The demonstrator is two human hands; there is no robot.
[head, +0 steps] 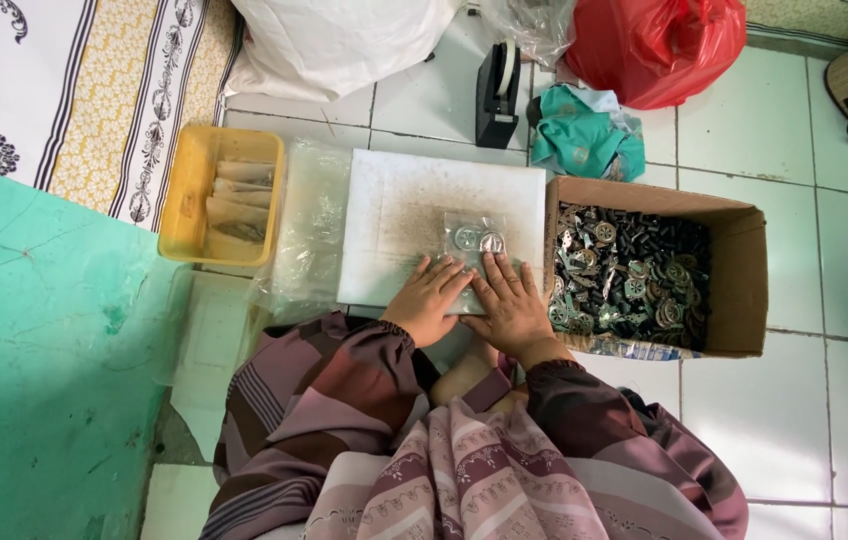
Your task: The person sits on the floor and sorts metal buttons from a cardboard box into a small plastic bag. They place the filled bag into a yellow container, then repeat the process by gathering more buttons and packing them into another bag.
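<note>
At frame centre, a clear bag (474, 262) is pressed flat by the left hand (428, 300) and right hand (514, 306), fingers extended; its lower edge is hidden.

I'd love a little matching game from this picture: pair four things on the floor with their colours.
Things:
1. plastic tray holding folded bags
2. tied plastic sack by the wall
3. tape dispenser
4. flat board under both hands

Colours:
a. white
b. black
c. yellow
d. red

Pairs: 1-c, 2-d, 3-b, 4-a
</note>
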